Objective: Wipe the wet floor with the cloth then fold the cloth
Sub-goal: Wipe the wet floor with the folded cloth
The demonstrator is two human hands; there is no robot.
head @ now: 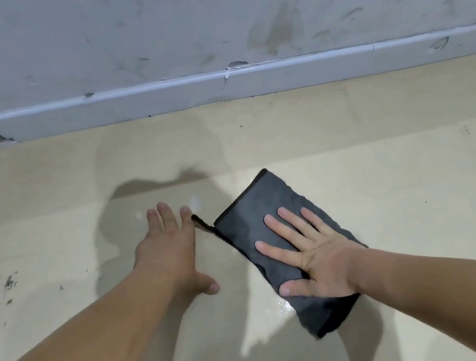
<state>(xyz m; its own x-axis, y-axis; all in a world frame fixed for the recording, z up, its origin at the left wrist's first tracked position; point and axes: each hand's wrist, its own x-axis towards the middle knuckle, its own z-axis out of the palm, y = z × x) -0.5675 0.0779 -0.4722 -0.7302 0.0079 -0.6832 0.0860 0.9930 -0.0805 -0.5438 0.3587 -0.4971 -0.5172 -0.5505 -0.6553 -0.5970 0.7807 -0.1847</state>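
Under the right hand (pixel 309 258), the cloth (pixel 254 212) slants far-left to near-right.

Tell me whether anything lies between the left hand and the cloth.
Nothing visible does. Only bare floor separates the left hand from the cloth, whose black loop lies right beside that hand. The right hand presses flat on the cloth.
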